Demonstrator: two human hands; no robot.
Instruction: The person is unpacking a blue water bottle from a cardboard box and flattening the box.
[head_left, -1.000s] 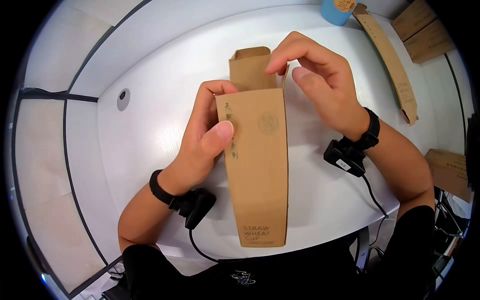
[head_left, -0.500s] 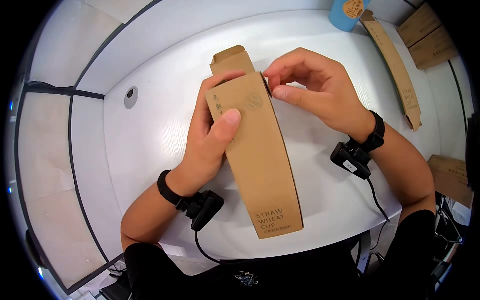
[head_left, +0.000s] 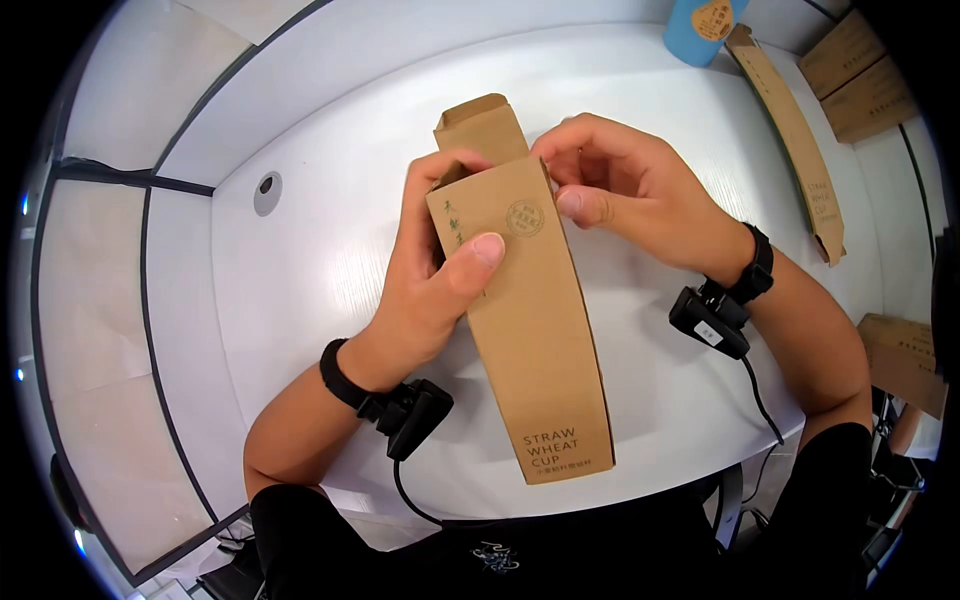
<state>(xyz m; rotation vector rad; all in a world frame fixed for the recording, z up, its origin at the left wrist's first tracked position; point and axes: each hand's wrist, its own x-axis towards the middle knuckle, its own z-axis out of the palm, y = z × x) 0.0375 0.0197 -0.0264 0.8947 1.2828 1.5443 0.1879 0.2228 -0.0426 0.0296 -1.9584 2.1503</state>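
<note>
A long brown cardboard box [head_left: 540, 340], printed "STRAW WHEAT CUP" at its near end, is held above the white table. Its top flap [head_left: 480, 118] stands raised at the far end. My left hand [head_left: 440, 250] wraps round the box's upper left part, thumb on the front face, its other fingers mostly behind. At the upper right edge, my right hand [head_left: 625, 190] is closed in a pinch, thumb and fingertips against the side of the box by the opening. Part of those fingertips is hidden. Whatever the box contains cannot be seen.
Another brown carton [head_left: 795, 150], long and flat-looking, lies at the right. Behind it stand a blue cylinder [head_left: 695, 35] with an orange label and stacked brown boxes [head_left: 865, 95]. A cable hole [head_left: 267, 193] is in the white table [head_left: 310, 280] at left. Cabled black devices are strapped to both wrists.
The box has shifted slightly right and toward me, with my left hand on it. My right fingertips have come closer around its upper right edge.
</note>
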